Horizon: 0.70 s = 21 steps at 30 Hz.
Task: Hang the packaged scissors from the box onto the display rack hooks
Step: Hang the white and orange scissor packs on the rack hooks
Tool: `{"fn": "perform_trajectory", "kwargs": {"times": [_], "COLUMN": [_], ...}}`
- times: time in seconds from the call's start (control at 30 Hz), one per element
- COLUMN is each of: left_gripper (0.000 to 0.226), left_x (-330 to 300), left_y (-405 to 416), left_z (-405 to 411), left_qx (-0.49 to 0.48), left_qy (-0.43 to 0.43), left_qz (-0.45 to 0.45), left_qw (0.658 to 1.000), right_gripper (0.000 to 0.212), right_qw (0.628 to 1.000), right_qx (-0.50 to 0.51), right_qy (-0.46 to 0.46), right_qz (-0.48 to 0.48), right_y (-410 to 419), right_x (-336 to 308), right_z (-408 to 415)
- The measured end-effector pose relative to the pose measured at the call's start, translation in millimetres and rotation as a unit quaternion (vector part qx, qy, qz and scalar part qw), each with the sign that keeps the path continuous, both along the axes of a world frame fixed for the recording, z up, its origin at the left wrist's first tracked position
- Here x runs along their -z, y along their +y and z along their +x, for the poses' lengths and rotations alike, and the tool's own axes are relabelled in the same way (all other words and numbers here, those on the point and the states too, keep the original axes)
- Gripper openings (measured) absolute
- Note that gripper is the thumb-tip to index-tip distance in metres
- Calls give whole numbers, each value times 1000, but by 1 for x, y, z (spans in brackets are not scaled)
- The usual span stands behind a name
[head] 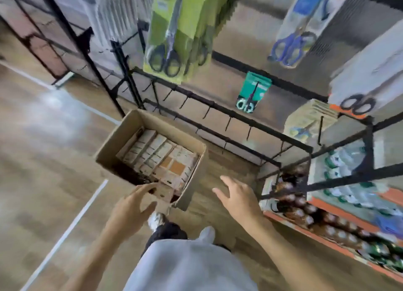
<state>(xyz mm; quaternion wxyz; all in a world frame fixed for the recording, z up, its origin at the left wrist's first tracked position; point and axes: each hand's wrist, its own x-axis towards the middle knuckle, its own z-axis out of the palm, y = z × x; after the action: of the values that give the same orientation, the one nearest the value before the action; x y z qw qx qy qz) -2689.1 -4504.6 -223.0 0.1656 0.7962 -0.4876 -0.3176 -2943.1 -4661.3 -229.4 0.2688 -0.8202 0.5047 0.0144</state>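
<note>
Left hand [134, 205] curls its grip on a pack [162, 193] at the box [113, 148] near rim | right hand [236, 196] spread, empty | packs lie ahead-left | rack hooks [207, 113] beyond

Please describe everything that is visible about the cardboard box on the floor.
The cardboard box is brown, open at the top and stands on the wooden floor before the black display rack. Pale flat packages fill it in rows. The left hand reaches over its near edge; whether its fingers grip a package is unclear.
</note>
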Motion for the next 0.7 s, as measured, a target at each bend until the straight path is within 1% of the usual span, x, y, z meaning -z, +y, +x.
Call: {"fn": "perform_trajectory", "kwargs": {"times": [0.13,0.27,0.4,0.5,0.63,0.7], "left_gripper": [50,50,49,49,49,49], "left_x": [15,26,47,65,93,111], "left_y": [47,58,53,42,15,-5], "left_z": [32,63,99,121,147,158], "left_qx": [-93,-122,-104,-64,-13,-7], "left_qy": [34,47,59,55,53,58], "left_qz": [32,36,35,45,78,80], "left_qw": [995,991,992,995,995,995], "right_gripper": [55,49,48,46,45,44], "right_qw": [994,983,976,970,965,964], "right_qx": [-64,-104,-123,-135,-138,-142], "right_qy": [55,88,138,170,183,180], "right_qz": [70,123,119,111,124,133], "right_y": [5,14,14,12,6,1], "right_x": [20,31,52,68,98,116], "right_z": [64,123,164,184,201,208]}}
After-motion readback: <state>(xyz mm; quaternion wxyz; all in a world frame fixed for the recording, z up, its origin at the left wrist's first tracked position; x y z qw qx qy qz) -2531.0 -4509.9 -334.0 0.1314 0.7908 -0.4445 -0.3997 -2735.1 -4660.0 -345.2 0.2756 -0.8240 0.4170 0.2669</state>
